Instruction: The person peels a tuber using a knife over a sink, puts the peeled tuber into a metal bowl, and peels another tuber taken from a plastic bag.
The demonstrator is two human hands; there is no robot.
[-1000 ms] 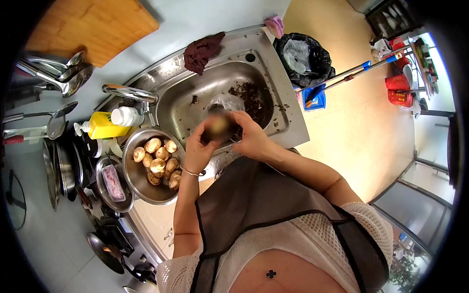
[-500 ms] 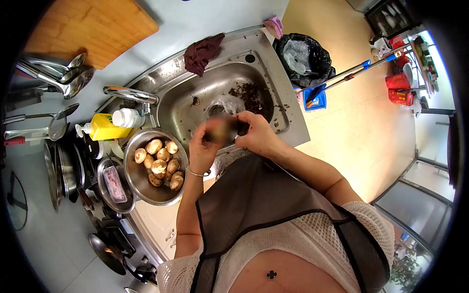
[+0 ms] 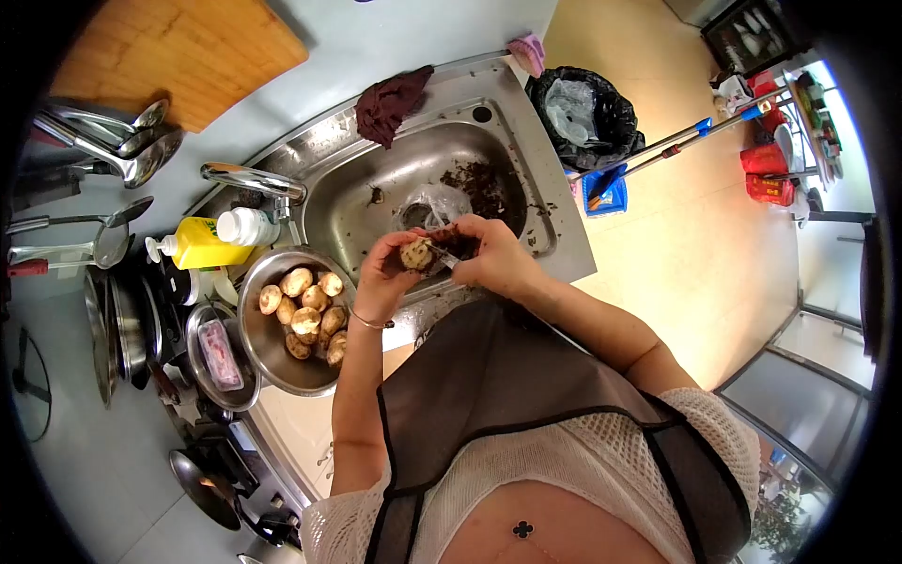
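Over the near side of the steel sink (image 3: 324,211), my left hand (image 3: 381,277) is closed around a pale potato (image 3: 416,254) with dark spots and patches. My right hand (image 3: 498,258) grips a small metal-tipped tool that looks like a peeler (image 3: 443,254); its tip reaches the potato's right side. The fingers hide much of the tool, and something dark shows beside them. Below the hands, a clear plastic bag (image 3: 437,202) lies in the sink, with dark brown scraps (image 3: 479,186) to its right.
Left of the sink stands a steel bowl (image 3: 258,348) holding several potatoes. Beside it are a smaller bowl with a wrapped pack (image 3: 221,355) and a yellow pump bottle (image 3: 202,244). The faucet (image 3: 249,179) reaches over the sink. A black-lined bin (image 3: 611,132) stands to the right.
The potato, blurred before, now shows clearly between my hands. My left hand and wrist have turned slightly and shifted right. My right hand stays close to its earlier place.
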